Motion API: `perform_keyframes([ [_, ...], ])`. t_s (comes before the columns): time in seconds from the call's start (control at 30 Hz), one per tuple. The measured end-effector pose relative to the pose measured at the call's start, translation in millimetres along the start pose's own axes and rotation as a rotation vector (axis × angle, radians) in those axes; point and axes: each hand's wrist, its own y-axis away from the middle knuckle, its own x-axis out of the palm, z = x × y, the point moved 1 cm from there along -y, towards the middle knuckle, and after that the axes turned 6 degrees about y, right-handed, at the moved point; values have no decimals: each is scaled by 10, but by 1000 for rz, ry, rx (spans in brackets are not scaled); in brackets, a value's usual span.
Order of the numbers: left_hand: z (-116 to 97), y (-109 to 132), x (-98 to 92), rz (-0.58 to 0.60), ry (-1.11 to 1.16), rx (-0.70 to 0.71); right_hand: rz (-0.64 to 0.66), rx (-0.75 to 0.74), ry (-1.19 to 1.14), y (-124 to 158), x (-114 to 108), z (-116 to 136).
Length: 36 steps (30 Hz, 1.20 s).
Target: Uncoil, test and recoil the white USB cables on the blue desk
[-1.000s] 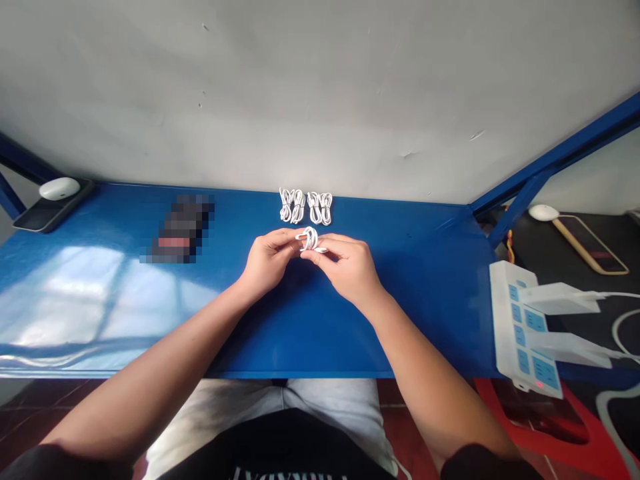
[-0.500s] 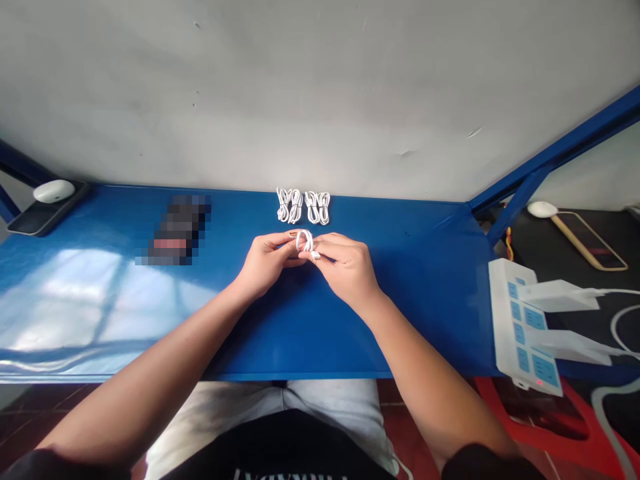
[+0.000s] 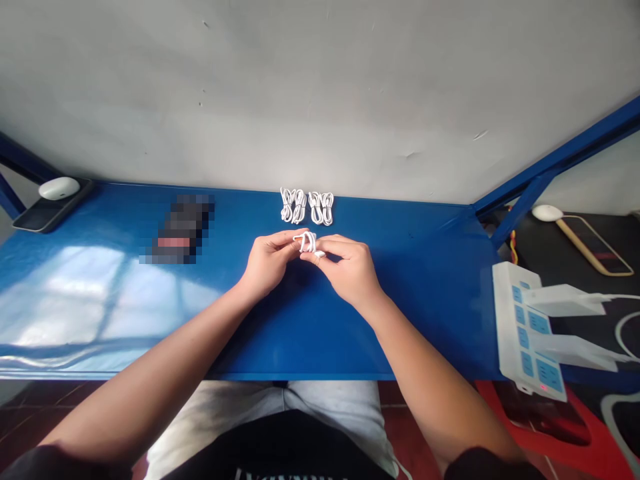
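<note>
A white cable point(image 3: 309, 241) is seen wound into a small, loose coil, its loops bunched together and a short, blunt white end protruding at the lower right. It is held above the blue desk point(image 3: 320, 333), just on the near side of the bundled white cables point(image 3: 321, 209). The coil is pinched from both sides: its left edge is gripped by the fingers of the left hand point(image 3: 269, 262), its right edge and the blunt end by those of the right hand point(image 3: 351, 263). The fingertips are partly hidden.
</note>
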Motion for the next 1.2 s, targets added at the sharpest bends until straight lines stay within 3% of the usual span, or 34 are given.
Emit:
perform_keyframes([
  [0.33, -57, 12, 1, 1, -147, 251, -18, 40, -43, 9, -24, 40],
  [0.47, -64, 6, 3, -29, -187, 316, -128, -29, 12, 6, -15, 27],
  [0.57, -64, 13, 20, -26, -221, 334, -128, -64, 27, 26, 15, 18],
  [0.77, -43, 19, 34, -21, -239, 318, -204, 23, -90, 95, 121, -54],
  [0.97, -38, 15, 37, -1, -201, 305, -123, -104, 32, 63, 69, -76],
  [1.2, -2, 23, 52, -39, -217, 327, -154, -139, 5, 60, 62, -53],
])
